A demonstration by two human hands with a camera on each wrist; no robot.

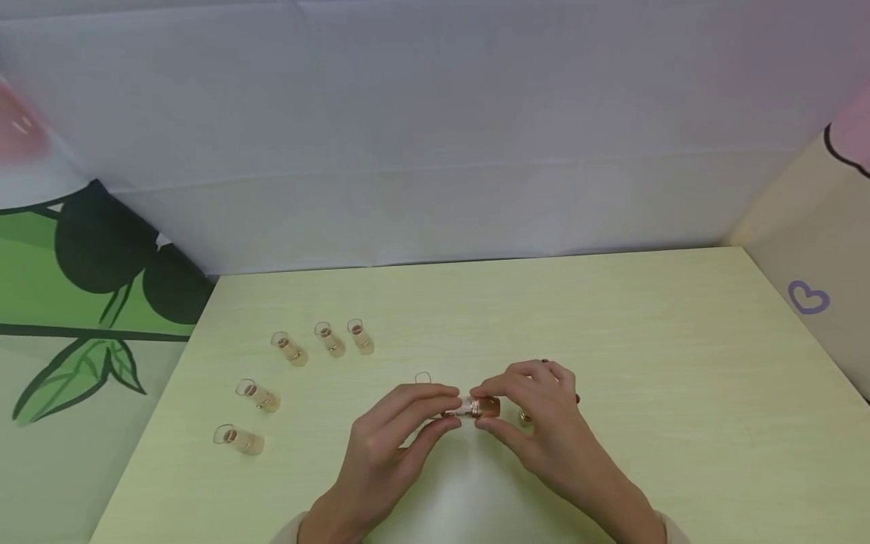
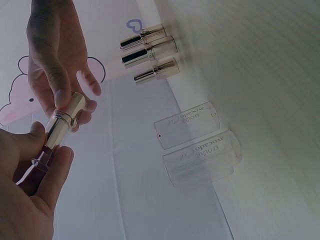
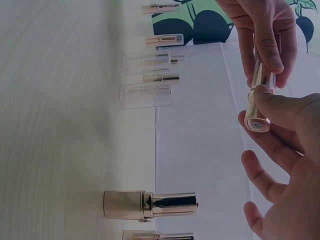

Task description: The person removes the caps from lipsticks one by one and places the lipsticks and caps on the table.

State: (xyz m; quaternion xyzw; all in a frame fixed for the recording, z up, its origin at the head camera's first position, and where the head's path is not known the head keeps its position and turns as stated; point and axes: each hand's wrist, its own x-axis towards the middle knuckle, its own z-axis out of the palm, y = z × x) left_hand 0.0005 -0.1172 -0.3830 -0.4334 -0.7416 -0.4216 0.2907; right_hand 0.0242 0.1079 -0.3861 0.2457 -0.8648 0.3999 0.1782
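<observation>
A: Begin at the left. What is located there?
B: A side panel (image 1: 170,302) with a leaf and dark round shapes borders the table (image 1: 680,340). On the table's left part, five small tubes (image 1: 331,341) stand upright, apart from one another, in a bent row.

A: Next position?
B: Two clear covers (image 2: 186,124) with printed lettering stand upright side by side, as seen from both wrists. In the head view, only part of one outline shows behind the left hand (image 1: 401,431).

A: State the condition of the left fingers.
B: Thumb and fingers are grasping the left end of a lipstick tube (image 1: 477,408).

A: Location and attitude of that tube?
B: Between the two hands, raised above the table, roughly horizontal in the head view. Its right end is gold-coloured.

A: Condition of the right hand (image 1: 544,412)?
B: Thumb and forefinger pinch the gold end; the other fingers are extended clear of it.

A: Remaining items to the right?
B: Three gold tubes (image 2: 150,52) stand close together, largely hidden by the right hand in the head view. Farther right, a side board (image 1: 809,227) carries a drawn heart (image 1: 794,297).
</observation>
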